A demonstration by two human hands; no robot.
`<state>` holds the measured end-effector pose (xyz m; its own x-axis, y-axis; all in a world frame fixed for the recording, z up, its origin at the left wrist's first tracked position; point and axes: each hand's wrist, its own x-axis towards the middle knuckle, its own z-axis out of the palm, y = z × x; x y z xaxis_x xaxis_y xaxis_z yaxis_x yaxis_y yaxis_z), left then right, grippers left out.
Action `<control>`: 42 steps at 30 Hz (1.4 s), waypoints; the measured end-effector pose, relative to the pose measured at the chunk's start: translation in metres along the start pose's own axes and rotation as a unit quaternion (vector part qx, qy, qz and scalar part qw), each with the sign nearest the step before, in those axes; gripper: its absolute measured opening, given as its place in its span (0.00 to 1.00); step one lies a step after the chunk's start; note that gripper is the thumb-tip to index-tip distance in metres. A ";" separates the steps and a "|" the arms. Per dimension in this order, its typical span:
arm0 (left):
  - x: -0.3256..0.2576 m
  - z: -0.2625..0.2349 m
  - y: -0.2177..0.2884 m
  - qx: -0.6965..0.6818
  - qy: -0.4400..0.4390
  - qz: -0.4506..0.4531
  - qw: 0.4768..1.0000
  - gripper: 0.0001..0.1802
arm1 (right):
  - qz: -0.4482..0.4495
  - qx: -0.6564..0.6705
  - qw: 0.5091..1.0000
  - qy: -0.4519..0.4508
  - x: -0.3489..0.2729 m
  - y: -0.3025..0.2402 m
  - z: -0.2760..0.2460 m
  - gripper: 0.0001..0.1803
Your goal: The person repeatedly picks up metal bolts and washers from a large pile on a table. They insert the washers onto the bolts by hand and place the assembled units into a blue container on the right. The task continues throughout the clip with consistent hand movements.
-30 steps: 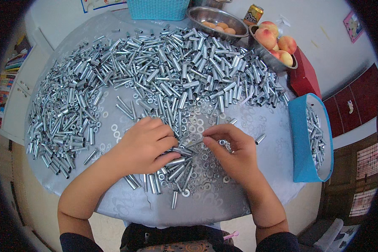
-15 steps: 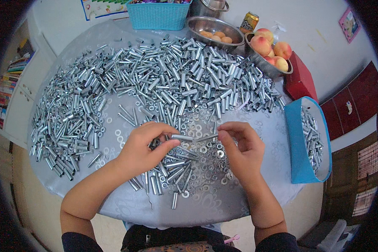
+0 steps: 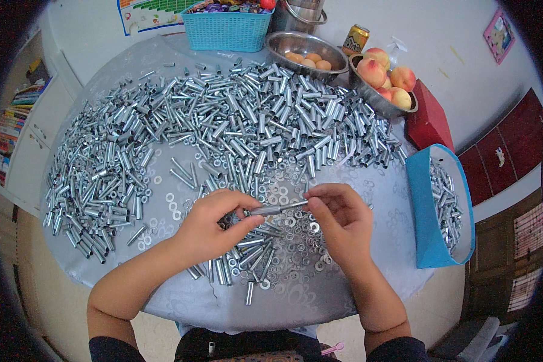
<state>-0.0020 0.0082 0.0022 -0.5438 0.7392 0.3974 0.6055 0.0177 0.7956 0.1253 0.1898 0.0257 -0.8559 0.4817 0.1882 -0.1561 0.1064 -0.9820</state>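
Observation:
Between thumb and fingers, my left hand (image 3: 217,218) pinches a shiny metal sleeve (image 3: 268,210). My right hand (image 3: 342,222) grips a thin metal bolt (image 3: 294,205) by its right end. Bolt and sleeve are in line, the bolt's left end at the sleeve's open right end; how far it reaches inside is hidden. Under my hands lie loose sleeves (image 3: 222,271) and many flat washers (image 3: 292,232). A big heap of sleeves, bolts and nuts (image 3: 235,114) spreads across the table beyond and to the left.
A blue fabric bin (image 3: 425,208) of metal parts stands at the right. Along the back are a blue basket (image 3: 226,31), a steel bowl of eggs (image 3: 277,43), a can (image 3: 356,39), a bowl of peaches (image 3: 389,111) and a red box (image 3: 429,114). Patterned grey cloth (image 3: 181,295) covers the table.
The bolt in my right hand has come left and lined up with the sleeve, closing the gap between them. The whole view has shifted slightly.

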 end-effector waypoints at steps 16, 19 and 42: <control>-0.003 0.003 0.010 0.035 0.011 0.074 0.997 0.12 | -0.265 -0.168 0.945 -0.098 -0.006 -0.014 0.000 0.11; -0.004 0.002 0.015 0.039 -0.011 0.072 0.997 0.12 | -0.273 -0.194 0.938 -0.087 -0.006 -0.012 0.002 0.12; -0.004 0.003 0.016 0.023 -0.002 0.127 0.992 0.12 | -0.238 -0.283 0.911 -0.181 -0.008 -0.005 0.008 0.20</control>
<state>0.0114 0.0079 0.0116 -0.3692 0.7259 0.5802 0.7479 -0.1385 0.6492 0.1287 0.1785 0.0290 -0.8800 -0.0433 0.4729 -0.3605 0.7092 -0.6059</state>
